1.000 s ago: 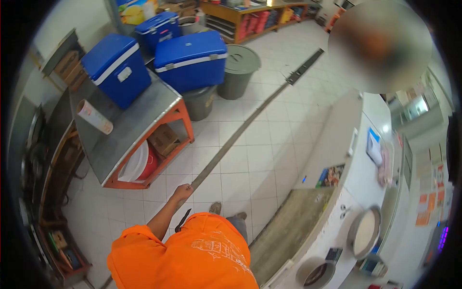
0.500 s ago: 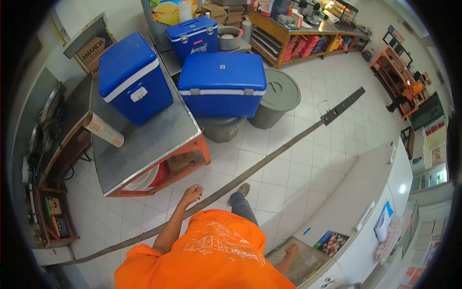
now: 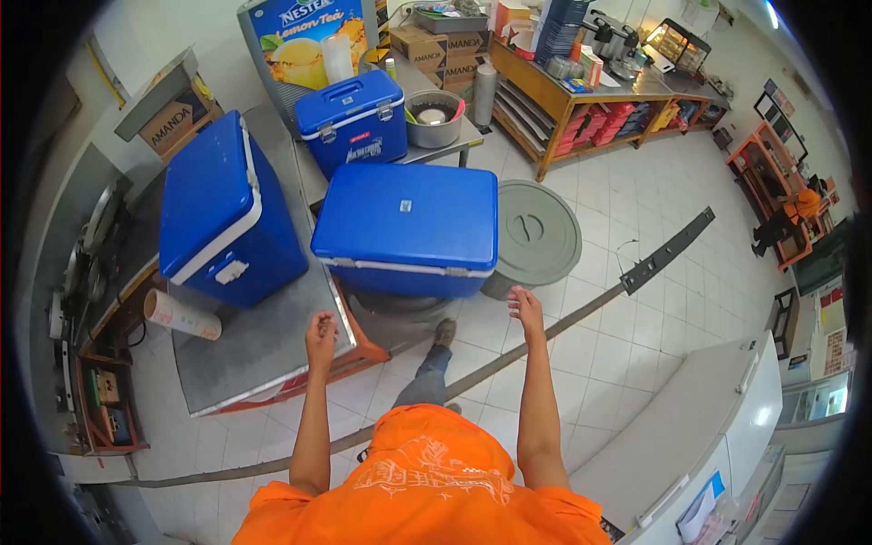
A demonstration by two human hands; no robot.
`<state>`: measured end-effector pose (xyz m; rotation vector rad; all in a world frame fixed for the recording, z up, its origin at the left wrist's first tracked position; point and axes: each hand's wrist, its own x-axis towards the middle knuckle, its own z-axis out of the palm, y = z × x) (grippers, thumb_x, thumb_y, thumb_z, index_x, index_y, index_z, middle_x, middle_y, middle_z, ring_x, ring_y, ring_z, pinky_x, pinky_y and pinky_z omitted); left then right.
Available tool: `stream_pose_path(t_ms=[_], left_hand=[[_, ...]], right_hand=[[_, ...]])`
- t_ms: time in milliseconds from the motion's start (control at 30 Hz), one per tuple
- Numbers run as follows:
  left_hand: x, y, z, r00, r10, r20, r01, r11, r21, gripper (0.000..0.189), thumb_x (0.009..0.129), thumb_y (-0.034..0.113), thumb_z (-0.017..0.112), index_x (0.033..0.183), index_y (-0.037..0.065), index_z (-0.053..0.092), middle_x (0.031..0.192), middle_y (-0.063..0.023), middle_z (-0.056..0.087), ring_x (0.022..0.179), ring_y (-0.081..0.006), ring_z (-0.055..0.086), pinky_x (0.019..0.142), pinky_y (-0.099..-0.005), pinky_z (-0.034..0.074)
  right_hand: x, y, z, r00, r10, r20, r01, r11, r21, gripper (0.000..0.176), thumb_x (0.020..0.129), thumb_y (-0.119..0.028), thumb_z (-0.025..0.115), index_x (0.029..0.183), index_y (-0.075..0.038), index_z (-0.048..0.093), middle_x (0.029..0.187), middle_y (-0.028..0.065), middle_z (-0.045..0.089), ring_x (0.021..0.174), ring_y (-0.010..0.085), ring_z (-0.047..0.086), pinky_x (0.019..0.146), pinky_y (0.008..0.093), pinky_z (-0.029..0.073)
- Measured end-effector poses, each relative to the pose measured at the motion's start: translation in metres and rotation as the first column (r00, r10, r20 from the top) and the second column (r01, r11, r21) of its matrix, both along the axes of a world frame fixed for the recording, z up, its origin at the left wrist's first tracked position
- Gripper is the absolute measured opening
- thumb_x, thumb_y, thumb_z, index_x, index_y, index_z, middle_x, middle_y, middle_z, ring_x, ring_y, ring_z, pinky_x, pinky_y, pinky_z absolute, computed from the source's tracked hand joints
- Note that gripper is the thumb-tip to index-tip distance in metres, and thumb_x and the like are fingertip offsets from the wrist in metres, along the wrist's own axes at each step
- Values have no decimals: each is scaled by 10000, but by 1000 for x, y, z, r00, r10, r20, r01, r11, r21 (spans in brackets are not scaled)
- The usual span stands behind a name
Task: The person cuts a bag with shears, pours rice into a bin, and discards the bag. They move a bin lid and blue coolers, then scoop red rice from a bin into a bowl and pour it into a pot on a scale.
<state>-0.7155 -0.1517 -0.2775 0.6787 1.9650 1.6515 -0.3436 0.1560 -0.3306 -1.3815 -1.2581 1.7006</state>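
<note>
A wide blue cooler [image 3: 404, 222] lies just ahead of both hands, its long axis running left to right. The left hand [image 3: 321, 338], loosely curled, and right hand [image 3: 526, 311], half open, look empty; which is nearer is unclear.

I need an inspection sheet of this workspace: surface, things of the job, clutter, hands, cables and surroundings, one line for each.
Surface: grey metal-topped, orange-framed table, bearing a tall blue cooler box with white trim.
Job's things: wide blue rectangular cooler box, closed, just beyond the hands.
Clutter: pale printed tube on the table.
Hands: bare left hand and bare right hand look empty, fingers loosely bent.
Cables: long flat grey strip across the white tiled floor; whether it covers cables, cannot tell.
Surroundings: round grey lidded bin; person in orange far off.
</note>
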Motion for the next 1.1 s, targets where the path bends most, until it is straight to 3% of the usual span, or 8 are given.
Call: stream_pose_path(t_ms=[167, 300, 400, 500, 700, 900, 967, 1100], left_hand=[[-81, 119, 26, 865, 109, -491, -130, 991, -10, 248, 901, 244, 646, 1072, 71, 599, 1005, -51, 593, 983, -191, 553, 863, -339, 430], [-162, 195, 22, 801, 95, -592, -197, 974, -110, 418, 883, 352, 666, 1167, 58, 580, 1133, -129, 595, 1098, -254, 550, 945, -376, 416], [-227, 242, -10, 996, 24, -83, -61, 877, -477, 825, 836, 624, 592, 1376, 20, 436, 1311, -228, 523, 1203, -303, 530, 998, -375, 420], [-229, 278, 22, 934, -25, 357, 215, 837, -504, 885, 828, 683, 544, 1393, 14, 414, 1285, -225, 540, 1121, -309, 584, 939, -394, 473], [-242, 307, 16, 894, -33, 447, 251, 863, -439, 922, 817, 709, 530, 1395, 0, 414, 1260, -214, 566, 1090, -297, 601, 920, -387, 489], [-240, 318, 21, 879, 54, 474, 199, 862, -467, 906, 815, 703, 532, 1388, 7, 439, 1253, -207, 576, 1080, -300, 603, 929, -364, 476], [-240, 316, 22, 887, 68, 457, 182, 858, -480, 888, 819, 694, 535, 1376, 6, 457, 1242, -204, 583, 1070, -295, 607, 925, -355, 476], [-247, 315, 8, 868, 72, 491, 183, 873, -452, 849, 835, 672, 533, 1338, -10, 493, 1205, -196, 602, 1039, -276, 614, 902, -342, 481]], right_hand=[[-63, 91, 1, 986, 84, 146, -83, 996, -15, 748, 863, -656, 515, 1263, -27, 570, 1182, 122, 619, 1101, 228, 549, 870, 374, 439], [-95, 139, -11, 973, 103, 208, -85, 992, -95, 839, 837, -692, 524, 1307, 3, 524, 1241, 151, 577, 1167, 255, 506, 955, 392, 393], [-122, 171, 14, 969, 165, 186, -142, 981, -132, 871, 832, -687, 541, 1320, 34, 499, 1243, 152, 572, 1164, 257, 501, 991, 374, 368], [-131, 179, 27, 982, 139, 131, -117, 980, -160, 752, 822, -555, 667, 1208, 81, 556, 1145, 178, 611, 1074, 236, 572, 950, 329, 420], [-136, 193, 30, 990, 87, 111, -53, 958, -282, 667, 759, -464, 778, 1123, 42, 541, 969, 101, 599, 953, 184, 574, 891, 310, 446], [-139, 197, 8, 994, 51, 99, -17, 947, -320, 913, 787, -552, 713, 1350, 87, 384, 1183, 162, 544, 1070, 233, 543, 942, 314, 421], [-134, 204, -8, 958, 286, -6, -266, 884, -384, 983, 818, -649, 604, 1421, 68, 309, 1362, 216, 432, 1224, 292, 464, 1012, 348, 370], [-134, 206, -8, 997, 72, 24, -54, 893, -446, 846, 860, -742, 405, 1328, -42, 478, 1274, 127, 534, 1195, 225, 452, 1005, 441, 336]])
